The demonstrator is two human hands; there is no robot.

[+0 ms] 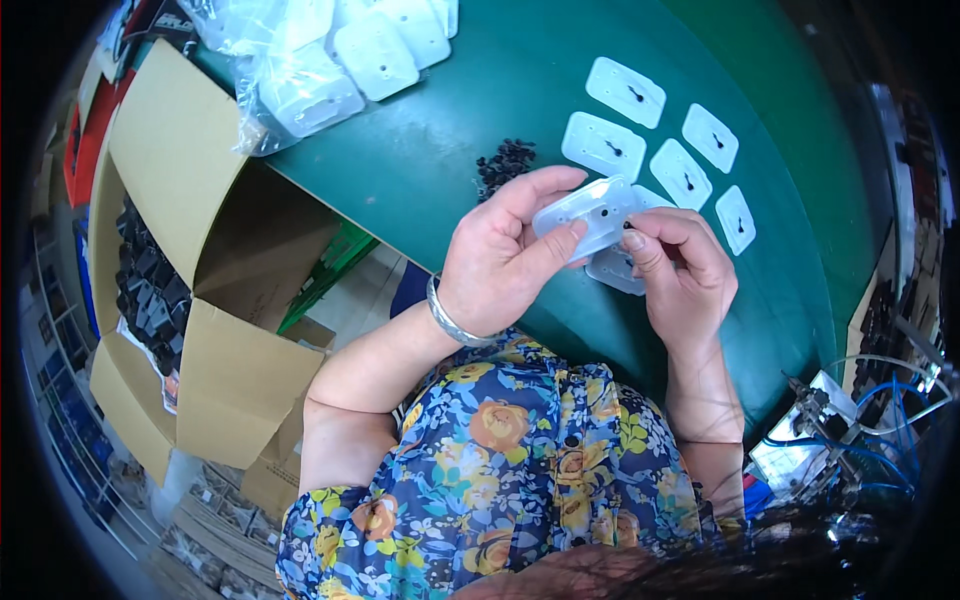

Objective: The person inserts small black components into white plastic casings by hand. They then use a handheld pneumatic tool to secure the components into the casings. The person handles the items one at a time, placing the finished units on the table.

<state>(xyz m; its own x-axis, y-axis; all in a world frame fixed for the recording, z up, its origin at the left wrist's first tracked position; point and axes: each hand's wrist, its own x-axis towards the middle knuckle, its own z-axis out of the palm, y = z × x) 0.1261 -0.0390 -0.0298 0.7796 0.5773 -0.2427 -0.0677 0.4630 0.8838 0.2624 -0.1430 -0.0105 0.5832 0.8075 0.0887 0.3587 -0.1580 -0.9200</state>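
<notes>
Both hands (590, 250) grip one translucent plastic plate (588, 212) | plate beneath (612, 270) half-hidden | small black parts (503, 162) indistinct

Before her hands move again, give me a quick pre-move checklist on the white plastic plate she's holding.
1. White plastic plate held by left hand: ok, thumb and fingers pinch it.
2. Right hand at the plate's edge: ok, fingertips touch it.
3. Small black part seated in the plate: cannot tell, only a dark spot shows.
4. Pile of small black parts on the green table: ok.
5. Finished plates laid out flat, apart: ok.
6. Cardboard box open at her left: ok.
</notes>
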